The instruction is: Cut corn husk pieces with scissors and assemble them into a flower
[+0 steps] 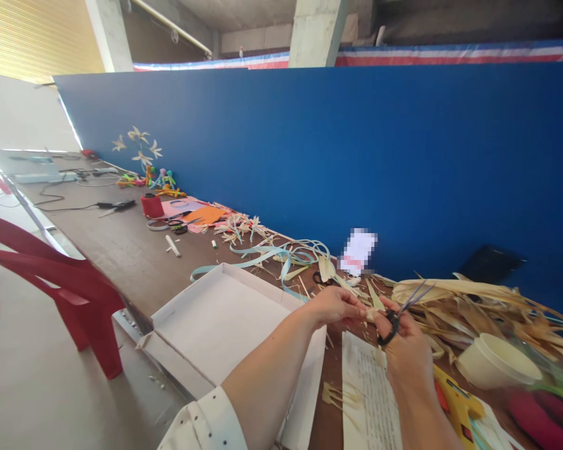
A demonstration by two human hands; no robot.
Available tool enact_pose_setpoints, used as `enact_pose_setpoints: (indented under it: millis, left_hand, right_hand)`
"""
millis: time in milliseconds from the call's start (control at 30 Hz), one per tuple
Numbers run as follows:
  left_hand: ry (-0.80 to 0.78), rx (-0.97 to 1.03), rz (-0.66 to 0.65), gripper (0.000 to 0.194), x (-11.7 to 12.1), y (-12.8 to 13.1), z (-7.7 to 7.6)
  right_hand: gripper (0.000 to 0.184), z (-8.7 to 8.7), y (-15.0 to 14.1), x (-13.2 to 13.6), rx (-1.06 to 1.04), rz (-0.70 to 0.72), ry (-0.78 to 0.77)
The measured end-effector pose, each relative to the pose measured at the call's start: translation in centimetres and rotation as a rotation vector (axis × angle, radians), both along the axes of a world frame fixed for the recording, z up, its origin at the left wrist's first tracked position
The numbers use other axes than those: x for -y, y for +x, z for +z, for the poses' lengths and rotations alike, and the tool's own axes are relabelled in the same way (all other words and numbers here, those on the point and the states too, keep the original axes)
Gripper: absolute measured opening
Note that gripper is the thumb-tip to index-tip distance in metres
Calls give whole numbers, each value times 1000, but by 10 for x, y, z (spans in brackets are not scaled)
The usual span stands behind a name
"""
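Though forearms apart, hands close together.

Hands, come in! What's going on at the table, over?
Left hand: pinching pale husk bit. Right hand: scissors held, fingers at same bit. Close by: white box, printed sheet, husk pile. Over.

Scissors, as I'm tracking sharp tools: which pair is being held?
The black-handled scissors in the right hand, raised off the table; the other visible pairs lie on it.
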State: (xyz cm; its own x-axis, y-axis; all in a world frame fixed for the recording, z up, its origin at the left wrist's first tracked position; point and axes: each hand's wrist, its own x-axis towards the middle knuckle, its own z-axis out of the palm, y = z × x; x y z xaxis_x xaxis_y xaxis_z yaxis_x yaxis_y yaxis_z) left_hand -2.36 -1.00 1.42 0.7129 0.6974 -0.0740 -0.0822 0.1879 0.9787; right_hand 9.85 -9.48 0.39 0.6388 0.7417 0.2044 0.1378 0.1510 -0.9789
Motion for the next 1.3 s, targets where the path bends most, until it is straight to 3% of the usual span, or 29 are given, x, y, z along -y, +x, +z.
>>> enact_pose_setpoints:
  millis: [333, 800, 1000, 1300]
  left_hand:
    - [-38, 68, 1, 24, -6, 2, -7]
    - [-88, 24, -12, 24, -3, 1, 0]
    - [-136, 70, 32, 14, -3, 1, 1]
    - [-42, 34, -26, 33, -2, 0, -1]
  right_hand:
    - [57, 0, 2, 0, 11, -36, 30]
    - [58, 3, -2, 0, -18, -63, 45]
    - [59, 4, -2, 1, -50, -61, 48]
    - [60, 0, -1, 0, -36, -28, 46]
